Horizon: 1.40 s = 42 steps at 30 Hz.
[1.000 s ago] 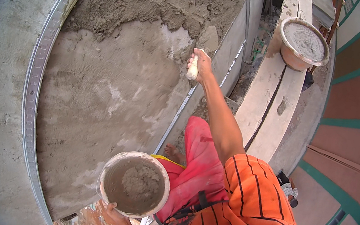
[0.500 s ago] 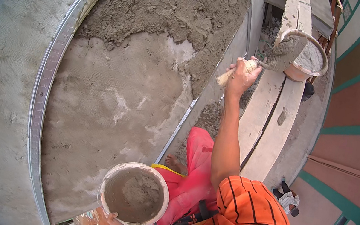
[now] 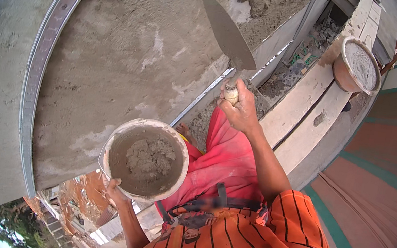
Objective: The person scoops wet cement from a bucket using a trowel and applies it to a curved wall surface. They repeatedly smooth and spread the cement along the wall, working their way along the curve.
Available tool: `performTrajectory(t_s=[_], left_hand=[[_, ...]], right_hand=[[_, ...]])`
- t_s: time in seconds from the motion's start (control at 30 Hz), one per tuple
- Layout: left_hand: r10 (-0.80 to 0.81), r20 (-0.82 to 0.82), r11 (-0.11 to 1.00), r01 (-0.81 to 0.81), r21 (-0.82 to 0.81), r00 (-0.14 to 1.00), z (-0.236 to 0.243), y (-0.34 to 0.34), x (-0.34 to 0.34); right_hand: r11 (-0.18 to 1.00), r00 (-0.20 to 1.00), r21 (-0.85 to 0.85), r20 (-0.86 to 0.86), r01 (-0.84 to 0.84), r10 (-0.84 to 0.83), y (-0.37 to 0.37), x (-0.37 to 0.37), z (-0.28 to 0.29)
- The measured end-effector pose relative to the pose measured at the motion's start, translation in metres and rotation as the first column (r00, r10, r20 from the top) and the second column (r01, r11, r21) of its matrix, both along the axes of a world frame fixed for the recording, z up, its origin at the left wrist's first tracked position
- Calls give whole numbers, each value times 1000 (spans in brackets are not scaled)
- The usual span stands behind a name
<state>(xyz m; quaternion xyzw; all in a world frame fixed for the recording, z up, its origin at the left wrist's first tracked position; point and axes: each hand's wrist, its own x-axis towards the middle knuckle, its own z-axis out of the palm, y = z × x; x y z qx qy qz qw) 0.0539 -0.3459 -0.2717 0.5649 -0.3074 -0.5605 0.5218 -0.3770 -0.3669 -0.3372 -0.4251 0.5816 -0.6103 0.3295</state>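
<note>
With my right hand (image 3: 240,105) I grip the pale handle of a pointed trowel (image 3: 227,33). Its grey blade stretches up and left in front of the wall, with no lump of mortar on the side I see. My left hand (image 3: 115,191) is closed on the lower left side of a round bucket (image 3: 182,173), its thumb at the rim. A heap of wet mortar (image 3: 152,160) lies inside the bucket. Rough fresh mortar covers the top of the wall (image 3: 108,74), while the part below is smoother.
A metal profile strip (image 3: 37,69) runs down the wall on the left. To the right, wooden planks (image 3: 308,109) carry a second bucket (image 3: 348,74) full of grey mix. Rubble (image 3: 300,62) lies between planks and wall. A building (image 3: 366,200) with green bands stands far right.
My right hand has drawn the trowel from beside the plank bucket leftward to before the wall. The mortar seen on its blade no longer shows. The held bucket sits slightly higher and further left in view.
</note>
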Motion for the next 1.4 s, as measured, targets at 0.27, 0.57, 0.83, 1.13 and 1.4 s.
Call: performTrajectory(t_s=[0.27,0.57,0.83,1.13,1.4], left_hand=[[-45,233,983,85,-165,971,5,-2,-58],[33,513,910,187,-371,858,10,36,-64],[-59,624,808,404,-428,779,7,48,-73],[37,349,910,113,-400,936,-7,44,-29],[65,95,955,-35,-294,993,-11,34,-22]], right_hand=[[764,175,572,-754,-297,633,35,70,77],[611,-42,706,-666,-357,745,56,113,81],[256,189,751,-176,-609,966,65,146,7],[258,448,581,210,-772,869,84,171,37],[483,543,499,-30,-719,839,101,162,25]])
